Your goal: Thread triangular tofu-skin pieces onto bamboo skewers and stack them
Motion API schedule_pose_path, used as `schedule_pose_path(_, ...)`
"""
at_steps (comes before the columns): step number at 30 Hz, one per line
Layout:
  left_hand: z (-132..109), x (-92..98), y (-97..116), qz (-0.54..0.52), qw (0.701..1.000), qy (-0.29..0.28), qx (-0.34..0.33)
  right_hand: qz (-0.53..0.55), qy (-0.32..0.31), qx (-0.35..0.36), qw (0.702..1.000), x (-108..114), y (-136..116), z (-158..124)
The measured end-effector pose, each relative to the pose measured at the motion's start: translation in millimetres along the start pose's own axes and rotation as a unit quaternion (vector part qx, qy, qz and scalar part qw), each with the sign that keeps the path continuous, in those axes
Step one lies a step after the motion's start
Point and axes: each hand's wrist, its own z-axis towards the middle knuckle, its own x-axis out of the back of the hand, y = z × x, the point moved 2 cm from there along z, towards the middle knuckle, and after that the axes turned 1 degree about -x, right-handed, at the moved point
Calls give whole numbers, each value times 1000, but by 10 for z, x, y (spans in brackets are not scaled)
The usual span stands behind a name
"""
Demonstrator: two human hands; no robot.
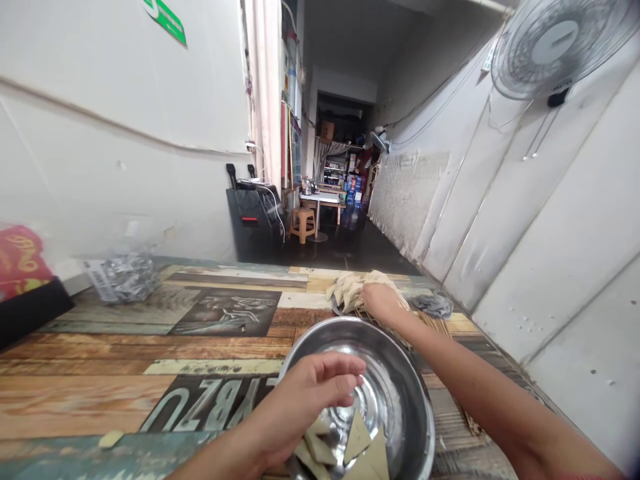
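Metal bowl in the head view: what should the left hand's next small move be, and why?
Probably lower the left hand to pinch one of the triangular pieces in the metal bowl: it hovers over the bowl, seemingly empty, with those pieces close by, while the right hand is at the pale pile beyond.

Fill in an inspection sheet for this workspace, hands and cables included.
Surface: plank-patterned tabletop; pale scrap at near left.
Work items: metal bowl holding pale triangular pieces; pale pile beyond it; thin sticks on the right.
Clutter: grey crumpled cloth, clear container, red packet.
Hands: left hand over the bowl, thumb and fingers apart; right hand at the pile, grip hidden.
Cables: white cable over black case; wires along right wall.
Surroundings: wall fan, plastic stool.
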Motion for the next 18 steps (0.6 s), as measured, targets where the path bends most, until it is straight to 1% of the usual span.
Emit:
schedule_pose_path(4,-69,122,-4,29,999,4,-17,-35,-21,5,999,-176,16,80)
schedule_pose_path(8,-64,227,-31,33,999,19,-25,-55,-48,4,997,-205,-18,106)
schedule_pose_path(14,-20,287,-64,23,999,18,-36,-56,-67,1,996,-115,-95,135)
schedule_pose_path(18,-7,307,-50,40,998,26,-33,-31,-42,1,999,58,-48,176)
